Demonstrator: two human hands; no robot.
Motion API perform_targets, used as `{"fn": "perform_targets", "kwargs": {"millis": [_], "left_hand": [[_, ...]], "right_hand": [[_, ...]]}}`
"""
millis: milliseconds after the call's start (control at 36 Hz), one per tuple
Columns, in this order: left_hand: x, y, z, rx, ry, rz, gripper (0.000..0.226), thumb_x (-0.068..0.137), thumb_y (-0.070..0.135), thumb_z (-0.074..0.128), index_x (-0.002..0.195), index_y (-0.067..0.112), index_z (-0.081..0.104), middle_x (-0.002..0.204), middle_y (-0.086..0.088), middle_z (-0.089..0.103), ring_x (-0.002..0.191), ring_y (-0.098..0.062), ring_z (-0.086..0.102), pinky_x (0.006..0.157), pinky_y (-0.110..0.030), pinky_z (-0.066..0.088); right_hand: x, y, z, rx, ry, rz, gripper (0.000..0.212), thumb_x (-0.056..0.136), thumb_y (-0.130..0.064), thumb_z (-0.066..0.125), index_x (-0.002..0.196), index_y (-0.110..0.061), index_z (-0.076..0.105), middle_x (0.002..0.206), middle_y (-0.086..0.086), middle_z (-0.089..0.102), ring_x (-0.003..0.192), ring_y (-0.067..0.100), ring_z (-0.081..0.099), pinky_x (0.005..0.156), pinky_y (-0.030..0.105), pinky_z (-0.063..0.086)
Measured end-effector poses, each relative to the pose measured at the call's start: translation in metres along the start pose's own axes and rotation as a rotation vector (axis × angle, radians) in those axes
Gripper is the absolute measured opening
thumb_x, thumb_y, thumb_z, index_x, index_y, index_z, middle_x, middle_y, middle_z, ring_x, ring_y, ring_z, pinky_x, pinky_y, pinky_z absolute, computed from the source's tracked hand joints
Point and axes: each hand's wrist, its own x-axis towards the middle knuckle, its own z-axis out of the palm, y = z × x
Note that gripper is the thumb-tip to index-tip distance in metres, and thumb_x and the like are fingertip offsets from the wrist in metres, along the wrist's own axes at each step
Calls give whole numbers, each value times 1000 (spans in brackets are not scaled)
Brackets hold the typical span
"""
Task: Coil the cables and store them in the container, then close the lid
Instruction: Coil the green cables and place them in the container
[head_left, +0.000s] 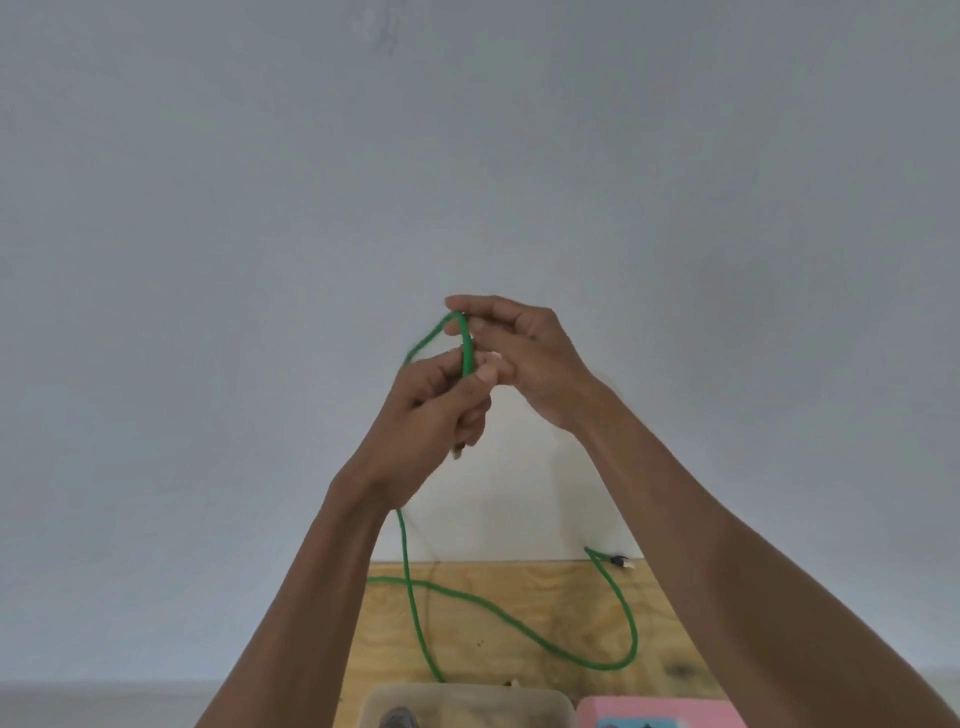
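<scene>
A pale grey wall (208, 260) fills most of the frame, from the top edge down to a lighter strip along the lower left. In the lower centre lies a plywood tabletop (519, 597), its far edge meeting the wall.

Two bare forearms rise from the bottom corners toward the middle of the frame. The left hand (431, 410), just left of centre, has its fingers curled and its thumb pressed against a green cable (519, 621), gripping it just below the top of a small loop. The right hand (519, 353), slightly higher and touching the left, pinches the crown of that same loop between thumb and forefinger; its other fingers are loosely bent behind.

The cable forms a narrow upright loop between the two hands at centre frame. From under the left wrist it drops straight down to the tabletop, crosses another run of itself, and disappears at the bottom behind a container. A second run sweeps from the left edge of the plywood across to the right, curves up, and ends at a dark plug (619, 561) near the far edge of the table.

At the bottom centre sits a translucent plastic container (467, 699), lid off, with something dark inside that cannot be made out. Just to its right is a pink box (660, 709) with a blue patch, cut off by the frame.
</scene>
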Motion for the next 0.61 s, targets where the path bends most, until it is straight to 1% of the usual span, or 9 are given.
{"fn": "perform_targets", "kwargs": {"millis": [56,139,250,333,389,444,500,556,611], "left_hand": [[5,7,0,-76,-21,34,33,104,25,50,111,-3,67,63,0,42,55,-18,41,65,-39,37],[13,18,3,-119,23,79,36,107,30,46,101,7,74,61,-3,48,53,-20,44,63,-40,40],[24,30,13,-223,114,77,47,100,40,49,93,-1,70,51,-3,35,46,-18,35,56,-32,40],[31,37,15,-326,102,95,44,96,36,53,101,-6,67,52,-1,31,45,-14,33,55,-27,41],[35,42,13,-364,49,119,35,98,27,54,110,-3,68,58,-3,33,50,-15,34,57,-28,42],[41,46,10,-366,33,128,29,103,21,50,120,3,67,63,-4,40,56,-18,39,63,-32,43],[48,48,6,-311,90,131,28,105,22,48,122,9,67,65,-3,46,59,-18,44,68,-33,45],[54,50,1,-238,154,149,28,106,25,49,118,11,69,66,-3,50,58,-17,48,72,-35,48],[60,51,-3,-147,189,174,28,105,27,49,114,11,70,67,-4,55,62,-19,52,77,-38,49]], "right_hand": [[-1,2,0,15,-39,-31,37,97,11,46,130,1,58,91,26,70,71,18,70,57,30,56],[-1,5,3,49,-34,-67,36,98,13,39,131,6,52,48,2,61,40,18,61,47,29,51],[11,16,11,30,133,-22,26,97,-15,48,106,2,66,55,-6,61,51,16,59,50,24,46],[13,21,19,-72,147,-9,47,91,-9,44,55,-29,66,52,-11,58,71,20,52,70,28,43],[11,18,24,-97,150,8,51,89,-2,44,46,-27,58,46,-11,51,61,12,51,69,24,41],[10,17,26,-112,177,17,42,98,5,41,61,-10,53,53,-9,50,56,8,49,64,22,41],[7,16,31,-111,150,28,22,102,-3,46,83,-3,56,72,2,58,67,16,57,65,27,51],[3,14,32,-209,101,4,16,104,-20,49,98,-15,62,92,13,65,74,26,68,74,36,60],[1,11,32,-204,68,-9,15,104,-26,49,99,-20,62,92,14,64,68,22,70,76,46,62]]}}
